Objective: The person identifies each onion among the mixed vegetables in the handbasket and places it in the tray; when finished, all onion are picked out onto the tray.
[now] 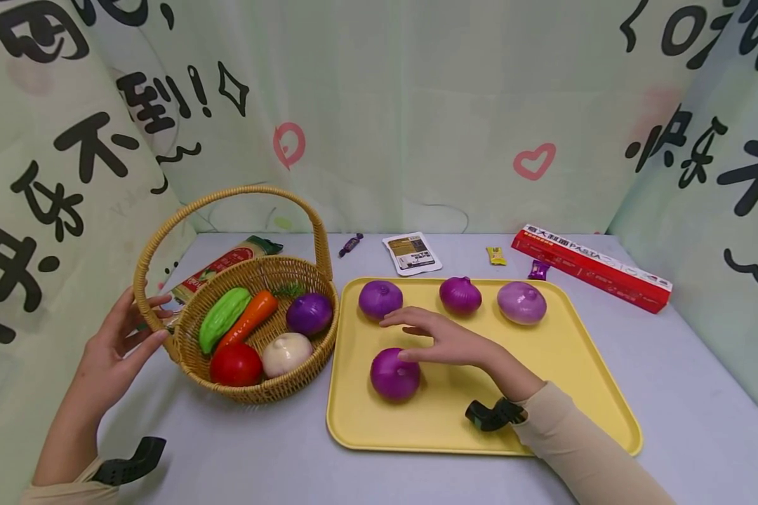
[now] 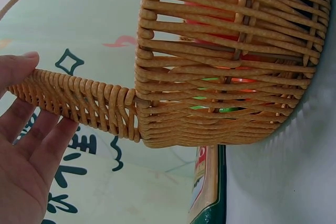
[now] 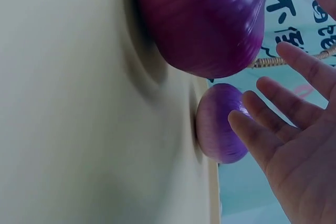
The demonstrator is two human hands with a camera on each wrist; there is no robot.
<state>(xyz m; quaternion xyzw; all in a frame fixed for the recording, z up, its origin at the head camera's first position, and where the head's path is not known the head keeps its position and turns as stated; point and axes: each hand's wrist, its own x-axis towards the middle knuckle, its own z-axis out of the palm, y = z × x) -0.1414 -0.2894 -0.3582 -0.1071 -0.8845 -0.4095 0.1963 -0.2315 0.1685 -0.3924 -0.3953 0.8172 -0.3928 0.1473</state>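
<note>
Plainly, the nearest purple onion [image 1: 394,375] lies just below our right hand [image 1: 448,340], towards its thumb side and a little nearer to us, on the left part of the yellow tray [image 1: 581,393]. We see no marked long axis in it; it is nearly round, with its pointed end away from the tray. Our right hand is the nearer of the 2, its fingers spread and holding nothing; in the head view the thumb overlaps the onion's top, while the right wrist view shows a gap. Our left hand [image 1: 110,354] pinches the handle [image 1: 259,189] of the wicker basket [image 1: 253,395], low on its left side, thumb against fingers. The basket stands just left of the tray, on the same pale surface [image 1: 259,456], so the tray's left rim lies between it and our onion. On the tray's far side sit 3 other purple onions [image 1: 460,295], and behind the surface hangs a printed curtain [image 1: 404,105].
</note>
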